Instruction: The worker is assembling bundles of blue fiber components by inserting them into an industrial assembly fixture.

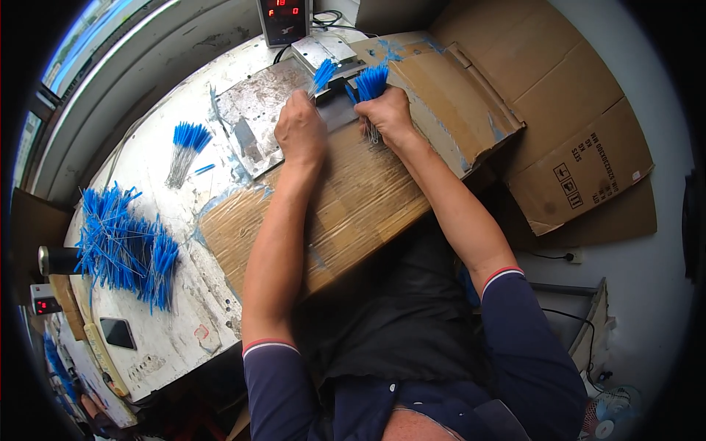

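My left hand (301,131) is closed around a small bunch of thin wires with blue plastic tips (323,73), which point up and away from me. To its right, my right hand (387,116) grips a thicker bundle of the same blue-tipped wires (371,82); the bare wire ends hang below the fist. Both hands are above the far edge of a taped cardboard sheet (346,213), close to a metal plate (257,110) and a small metal fixture (323,53) on the bench. Some fingers of each hand are hidden.
A fanned bunch of blue-tipped wires (190,140) and a large tangled heap (121,242) lie on the white bench (198,272) at left. A phone (118,333) is near the edge. Behind stands a box with a red display (285,22). Cardboard boxes (581,147) are at right.
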Action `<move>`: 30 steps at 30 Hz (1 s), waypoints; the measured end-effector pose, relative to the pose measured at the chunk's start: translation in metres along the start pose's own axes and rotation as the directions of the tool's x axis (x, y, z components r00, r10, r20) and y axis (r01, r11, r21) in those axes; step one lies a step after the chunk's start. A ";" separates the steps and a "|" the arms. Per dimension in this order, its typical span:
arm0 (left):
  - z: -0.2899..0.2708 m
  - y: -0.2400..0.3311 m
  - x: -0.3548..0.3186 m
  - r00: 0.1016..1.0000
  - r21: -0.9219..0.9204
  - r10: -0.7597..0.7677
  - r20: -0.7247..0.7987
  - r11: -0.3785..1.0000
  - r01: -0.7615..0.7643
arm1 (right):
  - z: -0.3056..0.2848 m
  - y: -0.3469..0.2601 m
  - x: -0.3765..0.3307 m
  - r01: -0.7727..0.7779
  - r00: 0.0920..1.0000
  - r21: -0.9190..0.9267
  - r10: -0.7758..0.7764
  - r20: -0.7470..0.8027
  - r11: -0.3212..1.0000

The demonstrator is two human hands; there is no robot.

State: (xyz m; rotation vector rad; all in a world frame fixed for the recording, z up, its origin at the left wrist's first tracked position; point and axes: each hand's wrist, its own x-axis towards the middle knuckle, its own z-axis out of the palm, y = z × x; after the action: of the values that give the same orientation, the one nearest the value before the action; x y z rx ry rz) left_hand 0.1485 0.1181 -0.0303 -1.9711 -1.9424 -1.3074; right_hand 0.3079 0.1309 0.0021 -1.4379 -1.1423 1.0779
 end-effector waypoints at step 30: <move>0.000 -0.003 -0.003 0.974 -0.005 0.216 0.063 0.976 -0.216 | -0.006 0.004 -0.016 -0.104 0.994 0.413 0.082 0.071 0.905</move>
State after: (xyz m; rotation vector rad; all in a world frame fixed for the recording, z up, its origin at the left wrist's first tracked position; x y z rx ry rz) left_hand 0.1467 0.1160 -0.0335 -2.1746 -1.6934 -1.2023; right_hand 0.3113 0.1138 0.0000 -1.1379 -0.8184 1.3412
